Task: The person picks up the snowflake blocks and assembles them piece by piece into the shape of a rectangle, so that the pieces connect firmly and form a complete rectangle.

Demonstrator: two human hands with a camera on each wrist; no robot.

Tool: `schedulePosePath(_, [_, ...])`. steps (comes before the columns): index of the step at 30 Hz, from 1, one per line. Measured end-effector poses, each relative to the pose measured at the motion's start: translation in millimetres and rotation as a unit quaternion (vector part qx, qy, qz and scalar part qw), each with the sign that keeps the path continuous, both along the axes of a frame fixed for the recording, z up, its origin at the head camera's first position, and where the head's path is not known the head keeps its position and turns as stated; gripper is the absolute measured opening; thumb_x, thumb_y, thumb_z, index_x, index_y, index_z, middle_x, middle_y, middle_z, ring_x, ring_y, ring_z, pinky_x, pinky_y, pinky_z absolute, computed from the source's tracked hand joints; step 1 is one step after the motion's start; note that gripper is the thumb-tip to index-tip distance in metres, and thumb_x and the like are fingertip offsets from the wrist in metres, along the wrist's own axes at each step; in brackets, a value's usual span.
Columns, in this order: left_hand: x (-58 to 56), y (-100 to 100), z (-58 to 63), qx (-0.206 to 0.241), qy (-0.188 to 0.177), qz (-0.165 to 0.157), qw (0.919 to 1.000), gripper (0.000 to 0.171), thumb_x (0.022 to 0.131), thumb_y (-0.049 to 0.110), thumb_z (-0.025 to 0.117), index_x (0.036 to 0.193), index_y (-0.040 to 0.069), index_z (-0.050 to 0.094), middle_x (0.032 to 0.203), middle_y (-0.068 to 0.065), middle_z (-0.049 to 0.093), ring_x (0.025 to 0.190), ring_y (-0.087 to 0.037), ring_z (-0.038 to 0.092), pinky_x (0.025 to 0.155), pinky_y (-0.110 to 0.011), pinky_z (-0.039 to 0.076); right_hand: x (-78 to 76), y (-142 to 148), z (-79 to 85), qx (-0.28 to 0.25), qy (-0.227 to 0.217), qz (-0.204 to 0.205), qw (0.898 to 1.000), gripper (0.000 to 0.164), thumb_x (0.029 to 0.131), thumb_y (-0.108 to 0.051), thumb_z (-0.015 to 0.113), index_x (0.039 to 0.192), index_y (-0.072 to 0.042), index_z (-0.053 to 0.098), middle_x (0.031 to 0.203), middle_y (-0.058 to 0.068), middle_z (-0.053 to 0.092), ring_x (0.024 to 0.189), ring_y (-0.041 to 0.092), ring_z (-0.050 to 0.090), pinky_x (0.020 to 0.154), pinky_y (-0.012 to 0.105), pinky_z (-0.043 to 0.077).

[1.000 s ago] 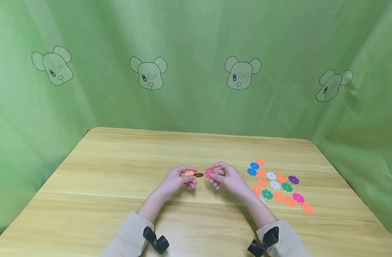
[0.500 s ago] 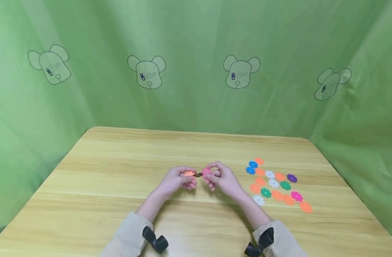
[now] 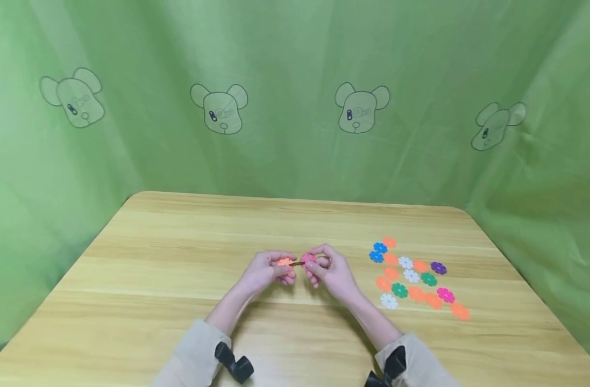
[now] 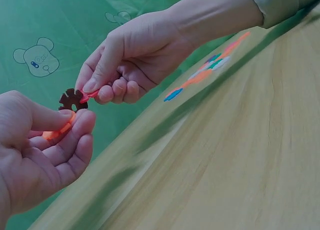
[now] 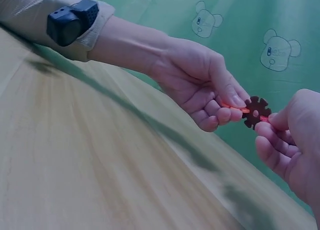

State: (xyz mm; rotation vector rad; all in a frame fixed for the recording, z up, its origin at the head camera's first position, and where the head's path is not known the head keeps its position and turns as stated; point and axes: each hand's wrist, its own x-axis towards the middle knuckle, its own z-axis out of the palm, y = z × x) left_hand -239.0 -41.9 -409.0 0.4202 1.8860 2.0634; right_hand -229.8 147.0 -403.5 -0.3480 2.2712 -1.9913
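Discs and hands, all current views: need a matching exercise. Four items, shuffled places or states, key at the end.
Column one
1. Left hand
2. Right hand
3. Brown disc
4. Purple disc

Column two
A. Between the two hands
B. Pinches a pink disc
C. Lies flat on the table
D. Pinches an orange disc

Pairs: 1-D, 2-B, 3-A, 4-C

The head view is bright, glare (image 3: 282,371) whitening the near tabletop (image 3: 285,338); both wrist views are dimmer, with soft shadows (image 4: 172,125).
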Motion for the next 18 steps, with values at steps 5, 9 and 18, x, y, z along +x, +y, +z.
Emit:
schedulePosePath(5, [0.4, -0.4, 0.1, 0.001, -0.001, 0.001, 1.0, 0.034, 0.085, -0.01, 0.054, 0.118, -0.016, 0.051, 0.076, -0.016, 0.066, 0.062, -0.013, 0.064, 0.066, -0.029, 0.054, 0.6, -0.7, -0.3, -0.001, -0.004, 0.0, 1.0, 0.023, 0.087, 0.005, 0.056, 0.109, 0.005, 0.05, 0.083, 0.033, 0.059, 0.061, 0.021, 0.057, 0.052, 0.024, 0.05])
schedulePosePath(9, [0.0, -0.3, -0.7, -0.003, -0.005, 0.003, 1.0, 0.034, 0.085, -0.009, 0.054, 0.119, -0.015, 0.051, 0.076, -0.013, 0.066, 0.064, -0.013, 0.064, 0.067, -0.03, 0.054, -1.1, 0.9, -1.6, 0.01, 0.007, 0.015, 1.0, 0.024, 0.088, 0.004, 0.056, 0.111, 0.006, 0.048, 0.082, 0.031, 0.06, 0.061, 0.02, 0.059, 0.054, 0.027, 0.052])
schedulePosePath(18, [1.7, 0.3, -3.0, -0.081, 0.019, 0.0, 0.9966, 0.039, 0.088, -0.001, 0.055, 0.125, -0.012, 0.047, 0.092, -0.025, 0.064, 0.078, -0.027, 0.065, 0.072, -0.034, 0.054, -3.6, 1.4, -7.7, 0.02, -0.012, 0.042, 0.999, 0.026, 0.093, 0.001, 0.049, 0.117, 0.009, 0.045, 0.08, 0.021, 0.062, 0.063, 0.018, 0.06, 0.059, 0.031, 0.054])
